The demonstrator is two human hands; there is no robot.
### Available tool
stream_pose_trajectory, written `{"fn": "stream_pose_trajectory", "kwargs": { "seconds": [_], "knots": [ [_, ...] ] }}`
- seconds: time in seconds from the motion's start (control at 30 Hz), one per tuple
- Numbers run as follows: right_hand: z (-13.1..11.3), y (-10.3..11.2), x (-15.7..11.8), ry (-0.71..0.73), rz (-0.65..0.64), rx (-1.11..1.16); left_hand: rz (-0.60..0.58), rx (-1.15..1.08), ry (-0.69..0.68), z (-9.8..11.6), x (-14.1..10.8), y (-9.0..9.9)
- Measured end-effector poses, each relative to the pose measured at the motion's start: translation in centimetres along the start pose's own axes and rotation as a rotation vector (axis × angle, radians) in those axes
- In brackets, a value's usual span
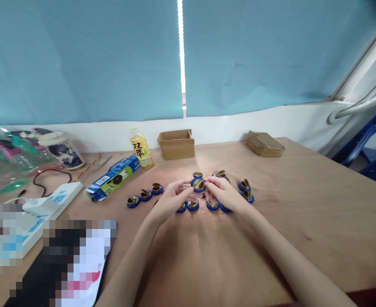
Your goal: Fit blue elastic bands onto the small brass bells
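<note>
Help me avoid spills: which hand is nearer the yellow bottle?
Left. The left hand is in front of the yellow bottle and to its right; the right hand is also in front but farther right, across the blue-rimmed piece.

a yellow bottle [142, 150] stands beside a long carton [115, 179], near a power strip [67, 194].

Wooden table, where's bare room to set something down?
Bare: right of the blue-rimmed gold pieces, in front of the low cardboard box; also between the forearms. Crowded: around left hand and right hand, and leftward by the power strip and blue carton.
</note>
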State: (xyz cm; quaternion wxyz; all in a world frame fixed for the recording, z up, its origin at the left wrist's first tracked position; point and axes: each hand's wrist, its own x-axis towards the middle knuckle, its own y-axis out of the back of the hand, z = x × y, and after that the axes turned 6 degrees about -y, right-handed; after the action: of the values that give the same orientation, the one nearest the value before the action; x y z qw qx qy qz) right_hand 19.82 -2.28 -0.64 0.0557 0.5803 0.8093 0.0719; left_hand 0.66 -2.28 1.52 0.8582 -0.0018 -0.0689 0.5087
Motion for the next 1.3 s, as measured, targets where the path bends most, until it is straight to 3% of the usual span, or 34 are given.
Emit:
{"fn": "stream_pose_trajectory", "kwargs": {
  "seconds": [0.23,0.33,0.5,0.77,0.9,1.07,1.13,1.23,1.3],
  "knots": [
    [-0.5,0.0,-0.4,0.066,0.006,-0.079,-0.018,0.041,-0.036,-0.1,-0.1,0.2],
    [-1.1,-0.1,-0.8,0.141,0.056,-0.249,-0.027,0.052,-0.054,-0.1,0.0,0.2],
    [-1.6,-0.6,-1.1,0.305,0.192,-0.574,0.057,0.113,-0.103,-0.5,0.2,0.5],
    [-0.5,-1.1,-1.2,0.39,0.241,-0.77,0.079,0.074,-0.13,-1.0,0.1,-0.1],
    [-1.1,-1.1,-1.5,0.382,0.312,-0.632,0.219,0.104,-0.123,-0.6,0.3,0.0],
    [-1.9,1.2,-0.5,0.247,0.598,-0.591,0.466,0.194,-0.208,-0.2,0.7,2.3],
    [-2.2,2.0,0.7,0.188,0.578,-0.678,0.546,0.232,-0.255,-0.4,0.9,3.4],
    [-2.8,2.1,3.4,0.073,0.372,-0.977,0.633,0.233,-0.271,-0.7,1.1,4.7],
    [-2.9,1.3,5.7,0.058,0.258,-1.048,0.691,0.229,-0.271,-0.8,1.1,5.2]
  ]
}}
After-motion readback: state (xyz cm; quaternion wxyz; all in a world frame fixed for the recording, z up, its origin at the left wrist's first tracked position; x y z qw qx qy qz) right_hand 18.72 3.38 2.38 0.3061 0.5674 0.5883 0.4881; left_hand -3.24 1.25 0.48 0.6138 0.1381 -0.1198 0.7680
